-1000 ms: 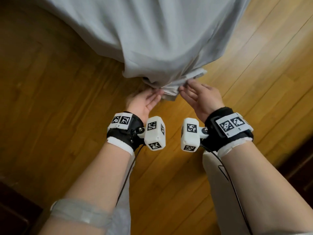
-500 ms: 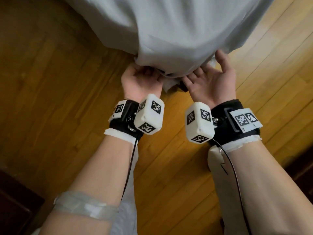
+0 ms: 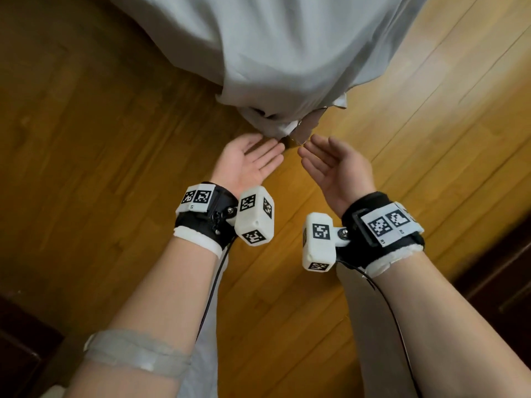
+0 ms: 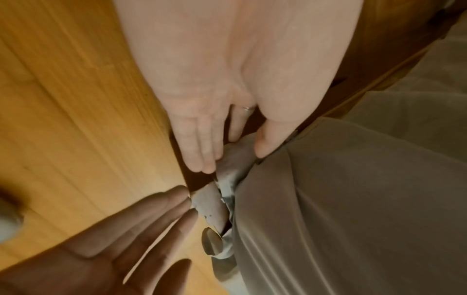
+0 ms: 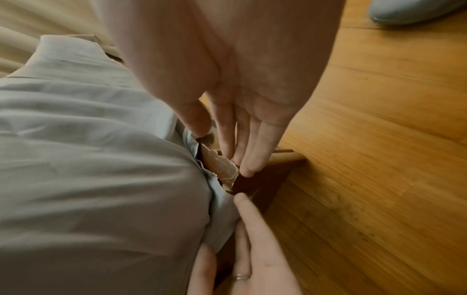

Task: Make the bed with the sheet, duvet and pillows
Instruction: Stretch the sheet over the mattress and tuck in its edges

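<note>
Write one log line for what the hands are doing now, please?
step: tucking sheet at bed corner | left hand: open, palm up | right hand: open, fingertips near corner | floor: wood

Sheet (image 3: 281,53) pale grey; floor (image 3: 100,168) honey-yellow wood; wrist bands (image 3: 207,222) black, checker-marked tags.

floor: wood planks (image 3: 86,168) | shoe: grey (image 5: 414,10), top right on floor
</note>
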Motion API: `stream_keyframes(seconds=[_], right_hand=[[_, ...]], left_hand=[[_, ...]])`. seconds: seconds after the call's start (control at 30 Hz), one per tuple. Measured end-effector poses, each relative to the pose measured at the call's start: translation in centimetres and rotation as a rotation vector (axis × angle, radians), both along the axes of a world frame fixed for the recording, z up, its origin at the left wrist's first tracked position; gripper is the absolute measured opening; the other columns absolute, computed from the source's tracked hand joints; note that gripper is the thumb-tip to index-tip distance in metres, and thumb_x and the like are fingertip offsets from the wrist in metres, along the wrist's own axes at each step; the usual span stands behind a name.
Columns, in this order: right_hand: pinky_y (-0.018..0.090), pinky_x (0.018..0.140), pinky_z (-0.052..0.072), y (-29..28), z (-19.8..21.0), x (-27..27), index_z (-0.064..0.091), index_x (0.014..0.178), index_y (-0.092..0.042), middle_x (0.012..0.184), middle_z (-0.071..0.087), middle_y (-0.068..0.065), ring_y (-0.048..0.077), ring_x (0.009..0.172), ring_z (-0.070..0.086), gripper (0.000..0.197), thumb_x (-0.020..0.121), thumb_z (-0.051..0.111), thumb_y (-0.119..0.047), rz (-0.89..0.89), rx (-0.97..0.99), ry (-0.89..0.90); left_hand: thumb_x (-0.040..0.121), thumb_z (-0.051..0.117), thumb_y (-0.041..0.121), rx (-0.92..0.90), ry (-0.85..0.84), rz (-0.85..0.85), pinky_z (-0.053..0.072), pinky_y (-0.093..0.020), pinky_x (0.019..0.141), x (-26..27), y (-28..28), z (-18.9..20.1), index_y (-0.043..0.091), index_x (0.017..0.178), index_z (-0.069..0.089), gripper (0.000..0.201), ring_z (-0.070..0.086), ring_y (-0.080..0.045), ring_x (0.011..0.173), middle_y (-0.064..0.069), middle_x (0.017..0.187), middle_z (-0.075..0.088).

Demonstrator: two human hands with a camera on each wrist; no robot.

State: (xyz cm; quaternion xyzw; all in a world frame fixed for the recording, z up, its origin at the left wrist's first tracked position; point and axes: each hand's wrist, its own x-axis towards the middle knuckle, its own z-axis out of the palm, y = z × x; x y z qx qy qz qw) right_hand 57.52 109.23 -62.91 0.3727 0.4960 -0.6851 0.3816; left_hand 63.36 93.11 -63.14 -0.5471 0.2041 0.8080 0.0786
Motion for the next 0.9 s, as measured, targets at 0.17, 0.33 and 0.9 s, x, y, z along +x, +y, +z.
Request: stream_keyframes(seconds=[0.17,0.33,0.9], right_hand=[[0.035,0.087,0.058,-0.7,0.1,-1.3,0.059,0.124,0.001,0.111,0.072,0.015,0.027,0.099,0.072,0.038,0.097,0.054,-0.024,0.029,0.022,-0.007],[0.036,0.092,0.056,-2.0,1.0,-3.6,0.051,0.129,-0.001,0.111,0.072,0.017,0.028,0.102,0.071,0.038,0.096,0.055,-0.019,-0.095,-0.022,0.083],[0.034,0.096,0.053,-3.7,10.9,-1.8,0.048,0.140,-0.014,0.122,0.066,0.007,0.019,0.111,0.065,0.051,0.091,0.063,-0.020,0.077,0.033,0.119]], left_hand=[[0.093,0.060,0.007,-0.158,0.008,0.015,0.058,-0.029,0.078,-1.8,0.2,-0.6,-0.002,0.116,0.056,0.025,0.070,-0.029,0.099,-0.018,0.106,0.071],[0.089,0.056,-0.008,-0.275,-0.089,0.211,0.060,-0.038,0.081,-2.9,-1.8,-0.8,-0.001,0.098,0.058,0.011,0.074,-0.026,0.080,-0.015,0.085,0.073],[0.093,0.047,0.006,-0.324,0.037,-0.020,0.049,-0.042,0.100,-0.6,-2.2,10.6,0.015,0.117,0.054,0.027,0.063,-0.026,0.113,-0.012,0.122,0.064]])
